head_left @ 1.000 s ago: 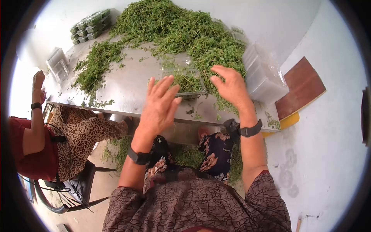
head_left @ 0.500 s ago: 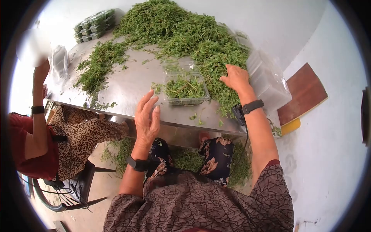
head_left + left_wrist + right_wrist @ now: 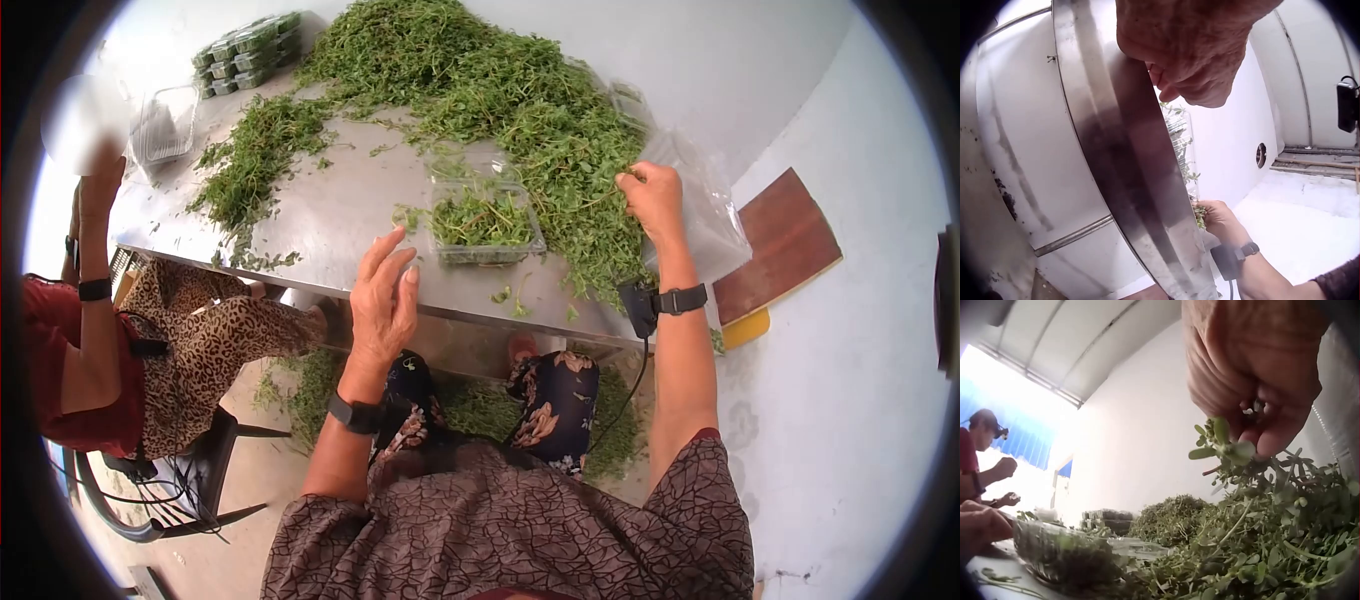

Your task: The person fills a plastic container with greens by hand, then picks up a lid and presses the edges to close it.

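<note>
In the right wrist view my right hand (image 3: 1254, 375) pinches a green sprig (image 3: 1225, 447) above the heap of leafy greens (image 3: 1272, 544). The head view has this right hand (image 3: 655, 200) at the right side of the heap (image 3: 540, 120), fingers curled. My left hand (image 3: 380, 305) hovers with relaxed, partly spread fingers by the table's front edge, holding nothing. Just ahead and right of it, a clear plastic box (image 3: 480, 256) stands with its lid folded back and greens (image 3: 480, 218) inside.
Stacked filled boxes (image 3: 245, 55) stand at the back left. A smaller pile of greens (image 3: 255, 160) lies left on the metal table (image 3: 330, 220). Clear plastic packaging (image 3: 700, 210) stands at the right, beside a brown board (image 3: 780, 240). Another person (image 3: 95, 350) sits at the left near an empty clear box (image 3: 165, 125).
My right hand has moved right from over the table to the heap's right side, and its fingers have curled round a sprig. My left hand has drawn back a little from the box.
</note>
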A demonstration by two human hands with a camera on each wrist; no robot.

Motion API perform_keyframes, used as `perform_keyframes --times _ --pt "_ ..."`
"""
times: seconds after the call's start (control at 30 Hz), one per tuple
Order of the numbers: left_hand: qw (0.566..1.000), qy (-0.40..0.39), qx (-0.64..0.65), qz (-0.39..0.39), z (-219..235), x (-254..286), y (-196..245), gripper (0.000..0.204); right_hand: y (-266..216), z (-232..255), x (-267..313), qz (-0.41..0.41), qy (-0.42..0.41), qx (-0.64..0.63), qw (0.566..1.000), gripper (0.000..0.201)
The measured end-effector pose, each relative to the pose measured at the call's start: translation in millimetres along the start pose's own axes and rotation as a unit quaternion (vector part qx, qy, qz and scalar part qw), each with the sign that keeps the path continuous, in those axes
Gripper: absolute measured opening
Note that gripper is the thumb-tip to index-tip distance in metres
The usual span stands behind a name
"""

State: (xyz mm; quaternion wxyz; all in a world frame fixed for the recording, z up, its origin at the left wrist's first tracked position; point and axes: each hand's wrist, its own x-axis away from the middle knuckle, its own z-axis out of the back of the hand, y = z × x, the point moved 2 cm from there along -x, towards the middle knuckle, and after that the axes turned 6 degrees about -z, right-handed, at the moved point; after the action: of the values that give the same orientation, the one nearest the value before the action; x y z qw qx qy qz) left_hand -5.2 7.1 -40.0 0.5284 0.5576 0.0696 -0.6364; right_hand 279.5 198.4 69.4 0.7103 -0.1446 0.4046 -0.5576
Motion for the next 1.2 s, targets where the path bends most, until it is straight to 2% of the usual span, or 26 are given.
perform_keyframes --times 0.03,0.07,0.13,0.27,0.33,0.37,0.43,0.47,0.53,0.57,0.63,0.67,0.73,0.77,0.87,0.93,0.97,1.03,1.07,1.13,1.17,1.2 --pt "1.0 0.002 -0.007 -0.007 0 0 0 0.026 0 3 3 -0.064 -0.041 -0.12 0.99 0.017" --pt "1.0 0.004 -0.006 -0.007 0 0 1 0.026 -3 6 7 -0.063 -0.041 -0.119 0.99 0.017" --pt "0.999 0.002 0.03 0.021 1 0 2 0.02 -11 9 17 -0.089 -0.037 -0.209 0.973 0.016" --pt "1.0 0.003 0.025 0.008 3 0 3 0.022 -11 15 22 -0.091 -0.042 -0.295 0.95 0.014" --pt "0.994 -0.006 0.085 0.064 6 -2 5 0.023 -9 20 22 -0.087 -0.02 -0.389 0.917 0.013" --pt "0.994 -0.005 0.085 0.062 8 -2 7 0.023 -10 22 23 -0.085 -0.019 -0.39 0.917 0.013" --pt "0.995 0.009 0.085 0.051 12 -5 10 0.026 -13 26 26 -0.083 -0.031 -0.451 0.888 0.014" --pt "0.995 0.01 0.085 0.052 14 -7 13 0.026 -15 26 28 -0.083 -0.032 -0.451 0.888 0.014" --pt "0.995 0.032 0.096 0.003 18 -17 26 0.028 -19 25 33 -0.091 -0.031 -0.512 0.853 0.017" --pt "0.995 0.033 0.094 0.006 18 -23 34 0.028 -23 23 36 -0.092 -0.035 -0.512 0.853 0.017" --pt "0.985 0.028 0.169 -0.027 14 -39 51 0.031 -33 16 43 -0.106 -0.048 -0.568 0.814 0.017" --pt "0.985 0.031 0.166 -0.026 10 -46 56 0.031 -38 12 47 -0.105 -0.052 -0.569 0.814 0.017" --pt "0.976 -0.008 0.212 -0.046 0 -59 68 0.039 -47 2 55 -0.127 -0.068 -0.622 0.77 0.016" --pt "0.977 -0.006 0.208 -0.044 -4 -63 73 0.039 -52 -3 59 -0.127 -0.073 -0.623 0.769 0.016" --pt "0.966 -0.026 0.255 -0.019 -18 -66 85 0.048 -71 -15 77 -0.124 -0.11 -0.651 0.741 0.014" --pt "0.936 -0.021 0.348 0.048 -27 -61 88 0.053 -83 -23 92 -0.13 -0.124 -0.654 0.734 0.014" --pt "0.937 -0.021 0.346 0.051 -29 -58 88 0.053 -86 -27 98 -0.136 -0.134 -0.658 0.729 0.014" --pt "0.92 -0.057 0.361 0.145 -32 -50 86 0.048 -81 -38 107 -0.13 -0.152 -0.663 0.721 0.014" --pt "0.92 -0.059 0.359 0.148 -31 -47 87 0.048 -78 -42 111 -0.138 -0.152 -0.671 0.712 0.014" --pt "0.872 -0.077 0.438 0.206 -30 -43 87 0.038 -76 -49 118 -0.17 -0.148 -0.689 0.689 0.014" --pt "0.871 -0.08 0.436 0.209 -29 -41 85 0.038 -72 -52 119 -0.173 -0.146 -0.69 0.687 0.014" --pt "0.875 -0.084 0.426 0.213 -28 -39 83 0.032 -69 -56 120 -0.167 -0.183 -0.716 0.653 0.013"
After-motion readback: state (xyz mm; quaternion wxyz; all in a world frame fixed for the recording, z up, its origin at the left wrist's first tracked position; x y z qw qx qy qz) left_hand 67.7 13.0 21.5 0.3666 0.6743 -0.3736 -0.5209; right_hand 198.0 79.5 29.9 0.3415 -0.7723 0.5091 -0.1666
